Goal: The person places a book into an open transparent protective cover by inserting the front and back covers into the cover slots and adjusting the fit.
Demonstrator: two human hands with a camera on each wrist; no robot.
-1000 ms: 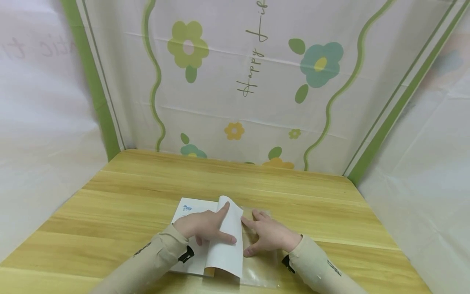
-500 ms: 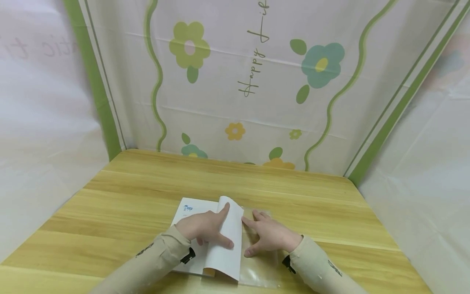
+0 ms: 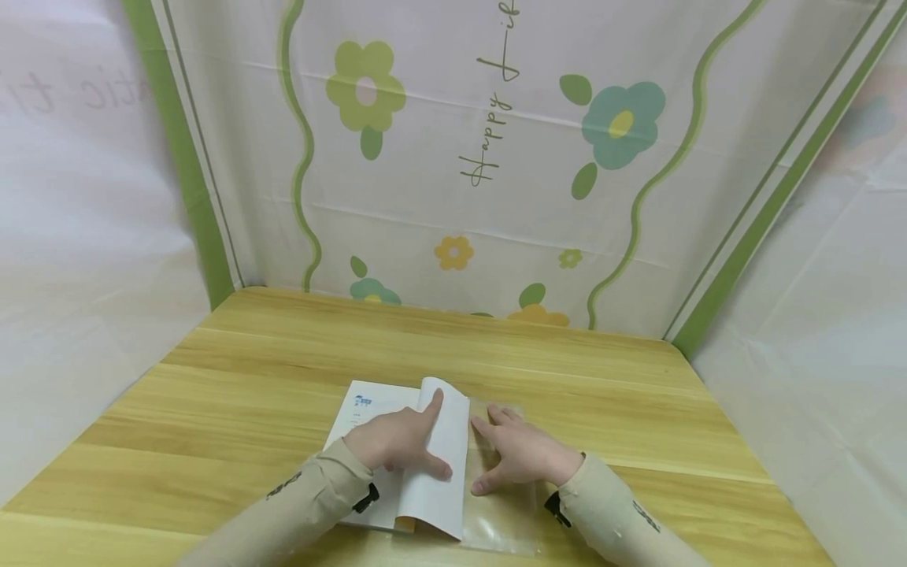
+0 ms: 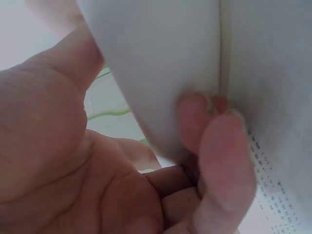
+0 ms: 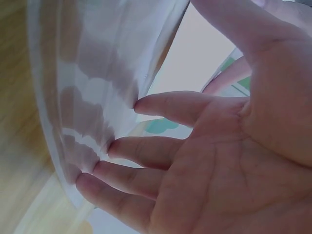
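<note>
A white booklet [image 3: 367,405] lies on the wooden table [image 3: 283,354] near its front edge. One white leaf [image 3: 441,492] is folded over toward the right. My left hand [image 3: 397,442] holds that leaf, index finger stretched along it and thumb on its face. In the left wrist view the other fingertips [image 4: 195,122] curl against the leaf [image 4: 161,58] from the other side. My right hand [image 3: 523,454] lies flat beside it, with straight fingers [image 5: 165,108] pressing on a clear plastic sheet [image 3: 506,521] [image 5: 87,73] that spreads right of the booklet.
A flowered white and green cloth [image 3: 496,157] hangs behind the table, and plain white sheets close off both sides. Bare wood stretches left, right and beyond the booklet. Beige sleeves [image 3: 609,512] come in from the bottom edge.
The folded leaf's lower edge and my left forearm have shifted slightly left. My right hand stays on the plastic sheet.
</note>
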